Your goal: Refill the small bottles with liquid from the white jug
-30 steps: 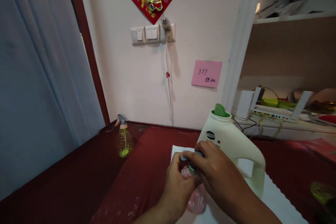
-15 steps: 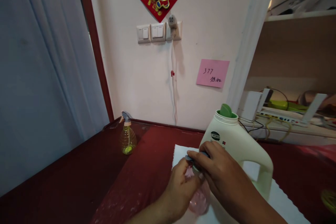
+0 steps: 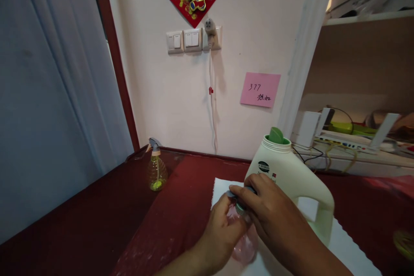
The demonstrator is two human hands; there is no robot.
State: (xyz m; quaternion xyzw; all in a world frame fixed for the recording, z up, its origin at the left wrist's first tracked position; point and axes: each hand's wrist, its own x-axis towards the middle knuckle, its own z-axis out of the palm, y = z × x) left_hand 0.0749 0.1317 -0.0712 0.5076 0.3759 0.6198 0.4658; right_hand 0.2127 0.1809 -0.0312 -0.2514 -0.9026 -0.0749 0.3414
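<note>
A pink see-through spray bottle stands on a white cloth, mostly covered by my hands. My left hand is closed round its neck, thumb and fingers near the collar. From the right, my right hand grips the grey spray head on top, which is partly hidden under the fingers. Just behind my right hand rises a large pale green jug with a handle, its mouth uncapped and a green spout showing inside.
A yellow spray bottle with a grey head stands at the back left of the red table. A white router with cables sits on the shelf at right. A plug cord hangs down the wall.
The view has shifted very slightly. Both hands keep their hold on the pink bottle, with hardly any visible movement.
</note>
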